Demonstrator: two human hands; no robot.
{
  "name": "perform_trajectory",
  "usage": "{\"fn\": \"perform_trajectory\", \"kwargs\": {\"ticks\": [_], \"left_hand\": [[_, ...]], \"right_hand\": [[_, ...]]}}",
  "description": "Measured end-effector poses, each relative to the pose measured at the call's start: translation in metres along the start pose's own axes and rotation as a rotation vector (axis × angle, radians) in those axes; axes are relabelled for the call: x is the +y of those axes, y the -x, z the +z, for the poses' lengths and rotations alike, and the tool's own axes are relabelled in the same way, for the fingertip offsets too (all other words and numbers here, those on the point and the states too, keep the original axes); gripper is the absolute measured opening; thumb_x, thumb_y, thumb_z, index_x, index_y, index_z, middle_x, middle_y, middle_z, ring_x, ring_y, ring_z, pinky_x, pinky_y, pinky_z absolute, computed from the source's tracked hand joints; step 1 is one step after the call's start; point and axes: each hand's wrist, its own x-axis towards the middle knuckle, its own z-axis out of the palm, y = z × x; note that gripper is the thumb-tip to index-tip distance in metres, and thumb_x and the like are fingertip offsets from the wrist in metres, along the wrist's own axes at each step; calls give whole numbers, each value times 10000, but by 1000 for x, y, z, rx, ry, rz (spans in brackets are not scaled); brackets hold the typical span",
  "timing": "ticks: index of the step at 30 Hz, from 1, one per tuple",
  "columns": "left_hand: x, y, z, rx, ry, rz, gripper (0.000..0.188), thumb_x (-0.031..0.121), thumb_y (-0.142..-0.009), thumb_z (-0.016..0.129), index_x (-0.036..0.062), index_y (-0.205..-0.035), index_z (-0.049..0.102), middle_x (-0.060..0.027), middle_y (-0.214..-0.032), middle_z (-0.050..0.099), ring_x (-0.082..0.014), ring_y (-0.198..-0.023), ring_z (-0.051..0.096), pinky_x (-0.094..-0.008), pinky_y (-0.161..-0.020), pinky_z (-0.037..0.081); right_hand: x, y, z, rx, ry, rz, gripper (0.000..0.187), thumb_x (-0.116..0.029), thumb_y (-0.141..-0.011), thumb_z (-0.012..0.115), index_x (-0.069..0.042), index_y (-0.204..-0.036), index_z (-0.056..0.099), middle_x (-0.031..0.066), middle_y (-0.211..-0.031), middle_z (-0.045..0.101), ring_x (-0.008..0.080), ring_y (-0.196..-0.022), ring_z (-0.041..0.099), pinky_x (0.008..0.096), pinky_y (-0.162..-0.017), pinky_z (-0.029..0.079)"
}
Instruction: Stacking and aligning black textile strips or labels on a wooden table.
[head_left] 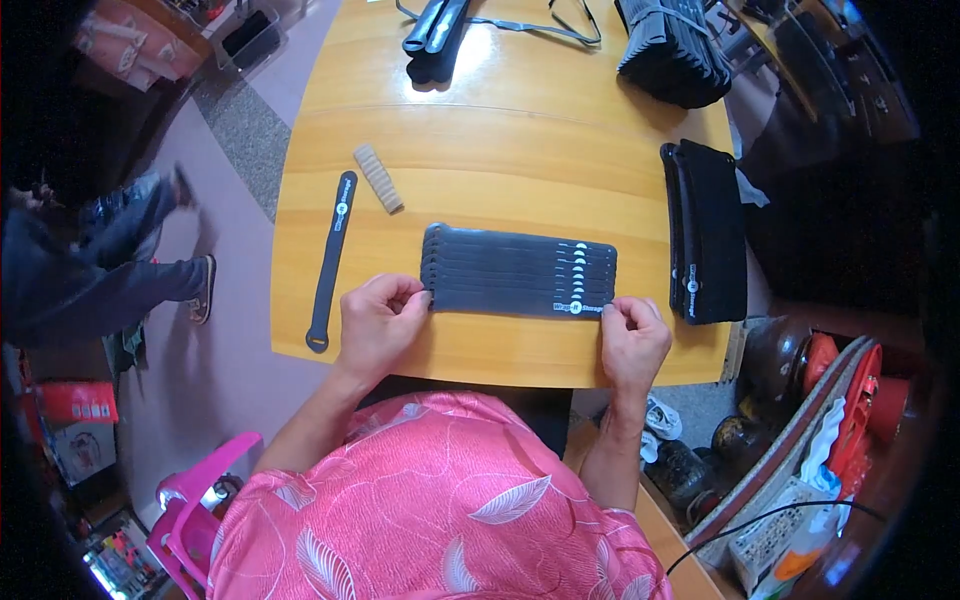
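Fingers pinch both ends of strap row near table edge.

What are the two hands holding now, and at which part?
The left hand pinches the left end and the right hand the right end of the nearest strap in the row of dark straps.

Wooden table with glossy orange-yellow top, glare near far end. Pinkish floor with grey speckled strip. Pink plastic chair lower left. Clutter right, dark edges.
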Motion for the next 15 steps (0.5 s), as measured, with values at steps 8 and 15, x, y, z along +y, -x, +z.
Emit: {"fn": "perform_trajectory", "kwargs": {"ticks": [8,15], "left_hand": [[-1,-2,1,12,-52,100,93,68,-740,699,-2,-799,682,-118,-712,664,-164,-594,638,-280,-554,504],[6,0,-3,-6,-114,84,104,74,-751,701,-8,-810,679,-104,-705,662,-147,-609,634,-266,-569,507]], "right_hand": [[4,-3,-9,-68,2,34,77,-32,-719,664,27,-767,663,108,-680,616,169,-594,581,282,-579,461],[1,-4,-7,-85,-22,83,90,-34,-722,670,39,-774,663,96,-676,612,145,-586,562,271,-571,450]]}}
